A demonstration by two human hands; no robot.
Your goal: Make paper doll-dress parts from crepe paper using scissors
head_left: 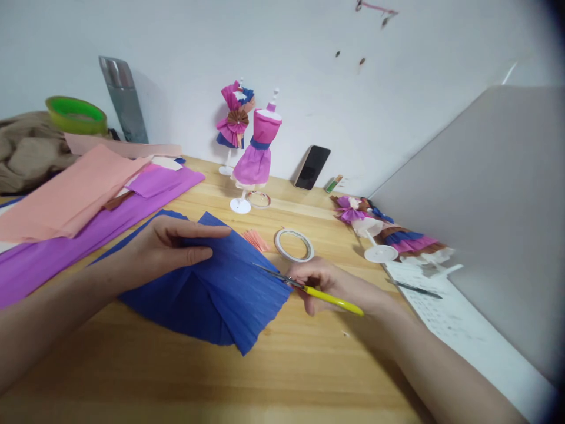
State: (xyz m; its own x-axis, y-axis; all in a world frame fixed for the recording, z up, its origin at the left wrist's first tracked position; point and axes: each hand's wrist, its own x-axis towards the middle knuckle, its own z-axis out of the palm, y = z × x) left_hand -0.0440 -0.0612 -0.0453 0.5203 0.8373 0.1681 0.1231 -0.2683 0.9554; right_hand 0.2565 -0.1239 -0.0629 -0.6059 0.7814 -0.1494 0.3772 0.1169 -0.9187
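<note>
A creased sheet of blue crepe paper (247, 294) lies partly raised over the wooden table. My left hand (172, 244) holds it near its upper part, thumb and fingers pinching the paper. In my right hand (315, 282) are scissors with yellow handles (333, 299). Their blades point left across the blue paper near its right edge. How far the blades are parted is hard to tell. Beyond the scissors a white roll of tape (295, 245) lies flat, with a small bundle of pink-orange strips (256, 240) to its left.
Two small dress forms (260, 147) in paper outfits stand near the wall, beside a leaning phone (312, 168). Pink and purple paper (66, 200) covers the left side, below a bottle (126, 100). At the right are more paper dresses (406, 241), a pen (417, 289) and a written sheet (463, 330).
</note>
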